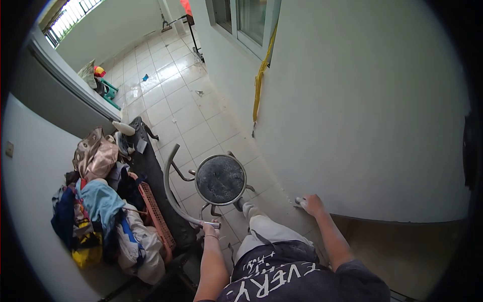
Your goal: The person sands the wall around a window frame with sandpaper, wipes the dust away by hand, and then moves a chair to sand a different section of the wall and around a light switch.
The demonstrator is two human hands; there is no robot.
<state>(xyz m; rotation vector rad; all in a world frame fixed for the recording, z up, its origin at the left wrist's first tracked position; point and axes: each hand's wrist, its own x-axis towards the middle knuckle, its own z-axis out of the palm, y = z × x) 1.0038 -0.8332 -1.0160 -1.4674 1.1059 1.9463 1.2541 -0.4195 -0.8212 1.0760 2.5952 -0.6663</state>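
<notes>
Silvery metal tube [166, 182], bent in a long curve, has its lower end closed in the fist of the left hand [211, 230]. The right hand [313, 205], well apart from the left, pinches a small greyish-white object [299, 202] near the foot of the pale wall [362, 105]; what it is cannot be made out. Between the hands and a little beyond them stands a round stool [220, 179] with a dark, dusty seat, a metal rim and bent metal legs. The tube arcs around its left side; whether the two are joined is unclear.

To the left, a salmon-orange plastic basket [155, 214] with latticed walls sits tilted on a long black padded seat [160, 183]. Dark cloth shows inside it, its bottom hidden. Heaped against it are a white garment with a blue stripe [132, 240], a yellow-and-black cloth [86, 247] and a light blue cloth [102, 197]. Farther up lies a shiny pinkish-beige bag or cloth [100, 157], its contents hidden.

Beyond, a yellow strap [258, 90] hangs below the window, and a green plastic stool [110, 92] stands near the doorway.
</notes>
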